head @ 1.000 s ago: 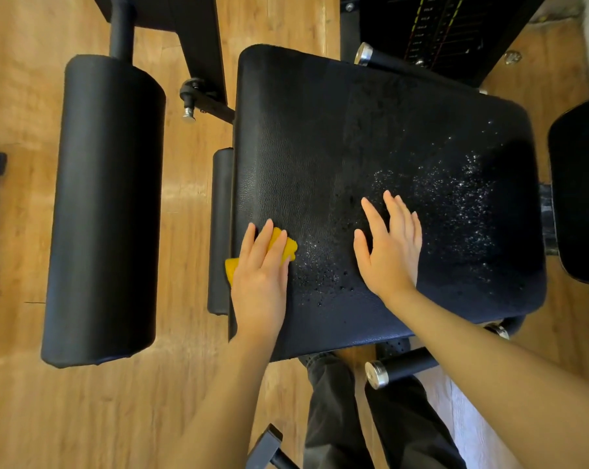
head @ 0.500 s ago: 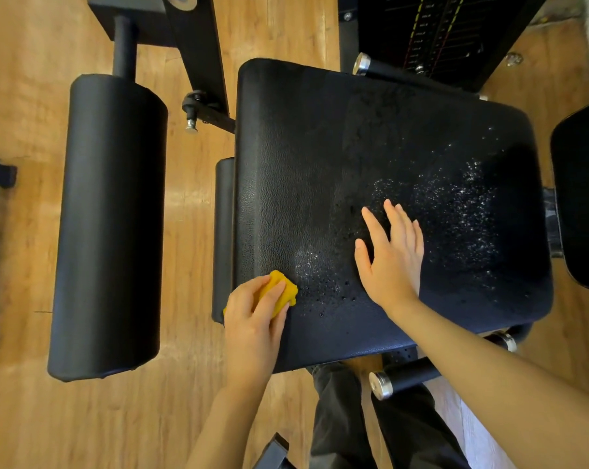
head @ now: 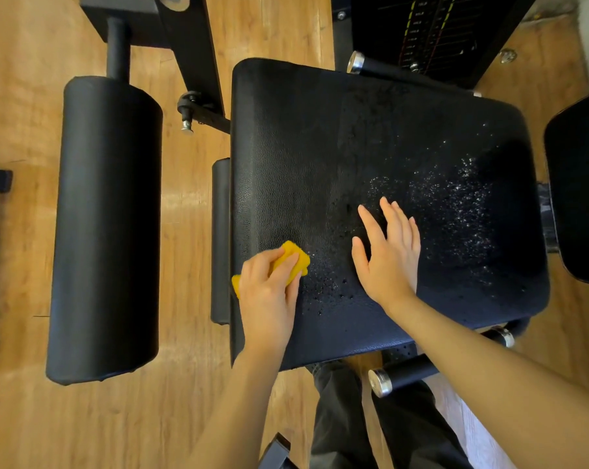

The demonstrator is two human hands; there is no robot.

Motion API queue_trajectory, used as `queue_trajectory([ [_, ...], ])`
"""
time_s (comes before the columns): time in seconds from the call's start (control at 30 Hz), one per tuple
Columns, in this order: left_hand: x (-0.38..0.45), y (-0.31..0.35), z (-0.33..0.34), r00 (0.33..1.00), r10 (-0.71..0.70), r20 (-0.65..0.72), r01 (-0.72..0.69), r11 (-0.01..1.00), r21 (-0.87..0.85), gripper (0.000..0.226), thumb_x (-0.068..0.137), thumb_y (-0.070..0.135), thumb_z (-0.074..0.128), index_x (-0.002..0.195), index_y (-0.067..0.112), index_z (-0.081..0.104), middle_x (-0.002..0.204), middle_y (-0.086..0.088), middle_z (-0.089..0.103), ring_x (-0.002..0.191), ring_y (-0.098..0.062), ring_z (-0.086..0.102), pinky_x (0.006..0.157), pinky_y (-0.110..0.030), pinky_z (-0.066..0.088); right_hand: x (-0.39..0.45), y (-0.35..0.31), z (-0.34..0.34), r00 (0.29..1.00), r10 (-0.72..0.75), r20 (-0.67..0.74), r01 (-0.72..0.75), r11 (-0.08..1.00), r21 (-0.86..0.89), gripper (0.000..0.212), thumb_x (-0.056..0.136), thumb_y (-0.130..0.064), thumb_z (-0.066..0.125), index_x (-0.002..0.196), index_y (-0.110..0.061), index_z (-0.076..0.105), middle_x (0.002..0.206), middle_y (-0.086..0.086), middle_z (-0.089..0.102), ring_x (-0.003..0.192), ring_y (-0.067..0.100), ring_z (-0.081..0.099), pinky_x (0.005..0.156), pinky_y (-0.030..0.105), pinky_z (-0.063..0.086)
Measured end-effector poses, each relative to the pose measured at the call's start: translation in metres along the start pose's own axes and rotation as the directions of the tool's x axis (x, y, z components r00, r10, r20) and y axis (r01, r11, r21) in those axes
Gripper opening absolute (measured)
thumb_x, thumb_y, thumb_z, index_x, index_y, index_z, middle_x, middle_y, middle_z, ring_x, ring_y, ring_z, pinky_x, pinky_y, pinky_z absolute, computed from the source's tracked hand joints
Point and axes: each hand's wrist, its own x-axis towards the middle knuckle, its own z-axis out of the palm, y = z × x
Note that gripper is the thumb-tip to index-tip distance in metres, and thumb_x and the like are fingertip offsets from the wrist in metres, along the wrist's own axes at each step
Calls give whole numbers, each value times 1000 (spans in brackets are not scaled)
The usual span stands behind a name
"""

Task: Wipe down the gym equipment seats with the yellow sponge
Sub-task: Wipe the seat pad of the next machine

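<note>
1. Lower centre of the frame: the left hand [head: 268, 292] has its fingers curled over the top of the yellow sponge [head: 294, 257] and presses it down on the black seat pad [head: 320, 157]. The thumb is not visible, so how it bears on the sponge cannot be told.
2. The sponge sits at the lower left part of the pad, close to its left edge. A yellow corner shows below the hand at that edge.
3. The sponge bulges between the fingers. Judged soft, light and easily squashed; wet, it likely slides freely on the vinyl. A hold across its top with fingers spread over the width looks sound.
4. Just right of centre: the right hand [head: 389, 252] lies flat on the pad, fingers straight and slightly apart, holding nothing. It appears to brace the body.
5. Between the two hands, droplets [head: 326, 286] stand on the surface. A larger wet patch [head: 455, 211] glistens at centre right, beyond the right hand. Judged not yet wiped.
6. The pad's textured covering looks firm and smooth; expect low friction where wet.
7. Left of frame: a black roller pad [head: 107, 228] on the wood floor [head: 191, 394], well apart from the sponge.
8. Upper right: a weight stack [head: 431, 32].
</note>
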Motion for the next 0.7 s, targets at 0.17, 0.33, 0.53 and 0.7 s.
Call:
queue_trajectory([
  [0.17,-42,-2,-7,999,-14,30,13,1000,19,35,79,13,77,113,13,72,113,-8,63,101,-25,54,85,-31,43,0,0,0,1000,3,4,-3,1000,-3,50,96,-40,32,144,-25,40,155,11,28,145,27,19,119,48,12],
  [0.33,-7,3,3,1000,-9,26,9,1000,-3,36,77,9,79,112,10,71,112,-10,63,100,-28,55,85,-31,44,1,0,1,1000,4,7,-4,1000,-7,50,97,-40,32,144,-25,40,156,10,28,146,26,19,119,48,11],
  [0.53,54,15,19,999,26,-34,-26,999,-26,28,80,10,76,108,9,72,109,-12,62,97,-30,55,81,-39,48,0,1,1,1000,3,-4,-3,1000,6,50,97,-38,34,144,-25,40,155,10,28,145,26,19,119,48,12],
  [0.7,18,15,8,1000,-4,3,4,1000,-6,31,79,10,78,109,15,72,112,-9,61,96,-27,52,80,-29,40,0,2,1,1000,-2,6,2,1000,-3,50,97,-38,34,144,-25,39,155,10,28,146,26,18,119,49,13],
])
